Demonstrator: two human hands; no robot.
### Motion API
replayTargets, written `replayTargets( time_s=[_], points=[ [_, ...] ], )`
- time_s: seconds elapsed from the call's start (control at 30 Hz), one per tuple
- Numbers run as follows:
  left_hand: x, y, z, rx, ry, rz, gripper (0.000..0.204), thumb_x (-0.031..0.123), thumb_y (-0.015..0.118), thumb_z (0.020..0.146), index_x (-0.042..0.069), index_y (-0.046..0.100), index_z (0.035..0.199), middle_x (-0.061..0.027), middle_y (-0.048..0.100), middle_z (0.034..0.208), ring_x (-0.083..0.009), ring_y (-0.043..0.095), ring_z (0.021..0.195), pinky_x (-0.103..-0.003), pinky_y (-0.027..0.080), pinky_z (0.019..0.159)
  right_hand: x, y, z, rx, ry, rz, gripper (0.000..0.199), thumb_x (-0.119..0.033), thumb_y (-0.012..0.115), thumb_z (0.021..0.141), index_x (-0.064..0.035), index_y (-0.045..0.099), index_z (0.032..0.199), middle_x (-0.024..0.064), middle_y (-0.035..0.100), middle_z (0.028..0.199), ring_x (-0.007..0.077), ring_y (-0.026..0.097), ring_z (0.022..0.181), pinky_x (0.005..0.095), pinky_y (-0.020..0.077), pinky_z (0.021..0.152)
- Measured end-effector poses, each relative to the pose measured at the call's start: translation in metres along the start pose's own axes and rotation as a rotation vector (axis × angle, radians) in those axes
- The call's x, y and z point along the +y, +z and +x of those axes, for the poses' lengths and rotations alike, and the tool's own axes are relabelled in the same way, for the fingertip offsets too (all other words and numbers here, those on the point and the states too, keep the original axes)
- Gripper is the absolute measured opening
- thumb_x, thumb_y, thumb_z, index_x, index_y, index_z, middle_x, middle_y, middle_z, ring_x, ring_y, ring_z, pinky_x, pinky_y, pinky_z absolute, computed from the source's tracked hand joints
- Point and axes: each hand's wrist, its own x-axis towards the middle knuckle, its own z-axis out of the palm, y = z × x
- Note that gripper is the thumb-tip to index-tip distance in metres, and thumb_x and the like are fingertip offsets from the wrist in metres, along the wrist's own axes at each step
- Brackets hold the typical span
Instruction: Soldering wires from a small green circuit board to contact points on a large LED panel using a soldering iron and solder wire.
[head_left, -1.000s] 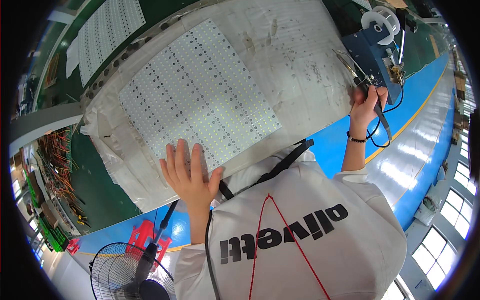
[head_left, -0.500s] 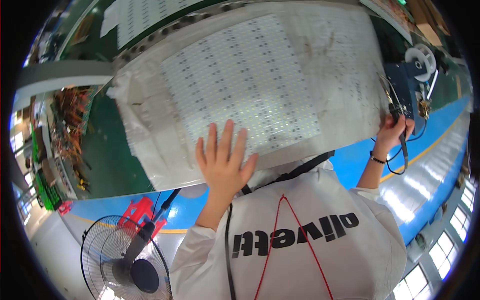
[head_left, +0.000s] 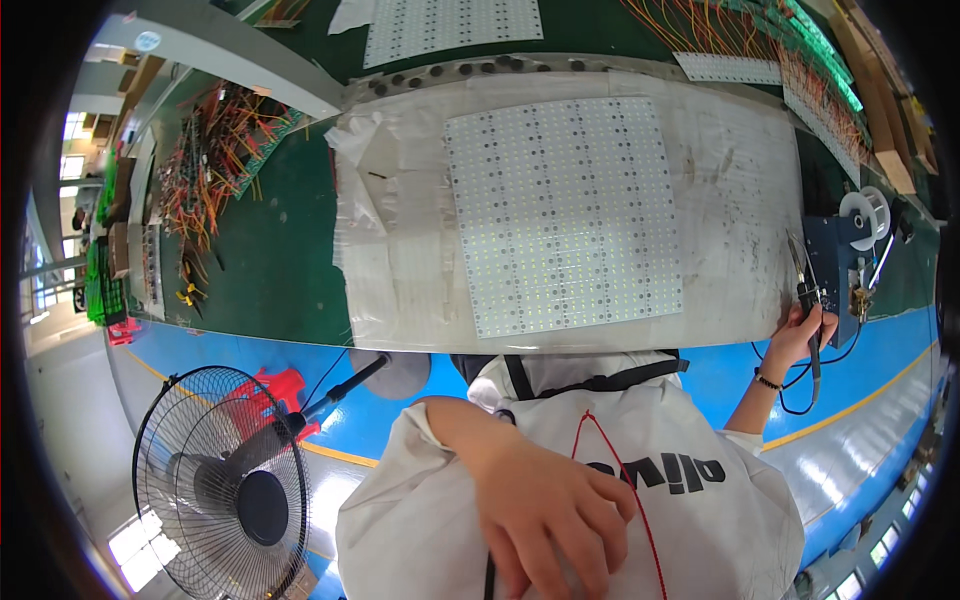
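My left hand [head_left: 550,505] is drawn back over the front of my white top [head_left: 690,530]. Its fingers are slightly bent and apart, next to a red cord [head_left: 620,460], and no object shows in them. At the right edge of the table my right hand [head_left: 792,338] is closed around the dark handle of a soldering iron [head_left: 808,298]. The iron's tip points up and away, beside a blue soldering station [head_left: 828,255] with a white reel [head_left: 864,217]. A white LED panel [head_left: 575,215], dotted in rows, lies flat on the pale work mat [head_left: 735,200], apart from both hands.
Red and orange wires [head_left: 205,165] lie heaped on the green table [head_left: 285,270] at left. Another LED panel [head_left: 450,28] lies at the back, and wired strips [head_left: 820,110] at back right. A black fan [head_left: 220,470] stands at lower left, near a red stool [head_left: 270,395].
My left hand has left the LED panel and come back to my chest. My right hand still grips the soldering iron. The view has shifted, showing more of the table's back.
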Motion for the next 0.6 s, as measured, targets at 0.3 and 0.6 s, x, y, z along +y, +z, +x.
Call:
replayTargets(
  time_s=[0.3, 0.6],
  points=[
    [-0.006, -0.011, -0.015, -0.247, 0.030, -0.252, 0.031, 0.042, 0.059, 0.084, 0.013, 0.054, 0.075, -0.0017, 0.049, 0.071, -0.0231, 0.045, 0.062, -0.038, 0.034, 0.066, 0.006, -0.006, 0.002, 0.050, -0.016, -0.028, 0.018, -0.009, 0.059, 0.084, -0.0083, 0.042, 0.079, 0.0040, 0.046, 0.069, 0.0095, 0.040, 0.053, 0.0207, 0.0350, 0.047],
    [0.031, -0.031, -0.019, 0.076, -0.166, 0.091, 0.036, 0.040, 0.060, 0.085, 0.004, 0.059, 0.089, -0.0123, 0.056, 0.092, -0.0296, 0.054, 0.071, -0.041, 0.042, 0.066, -0.008, 0.017, -0.004, 0.046, 0.015, 0.074, 0.024, -0.009, 0.057, 0.084, -0.0102, 0.036, 0.073, 0.0042, 0.039, 0.065, 0.0113, 0.035, 0.053, 0.0221, 0.0304, 0.048]
  ],
)
